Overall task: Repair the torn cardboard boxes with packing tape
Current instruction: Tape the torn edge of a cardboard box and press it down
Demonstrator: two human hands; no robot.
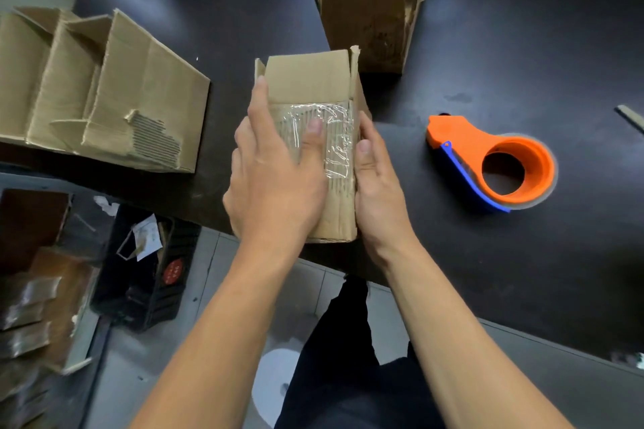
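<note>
1. The small box (313,150) sits at the near edge of the dark tabletop (488,272), with clear tape (334,136) already laid over its torn top face.
2. Left hand (275,171) lies flat on the tape, fingers straight, pressing. Right hand (374,181) braces the box's right side, fingers relaxed, not gripping anything.
3. Tape looks wrinkly, so I'd rub from the middle outward to chase the bubbles to the edges.
4. Dispenser (495,164) is parked to the right, within reach if another strip is needed.
5. Bigger torn box (104,94) on the left looks untaped.
</note>
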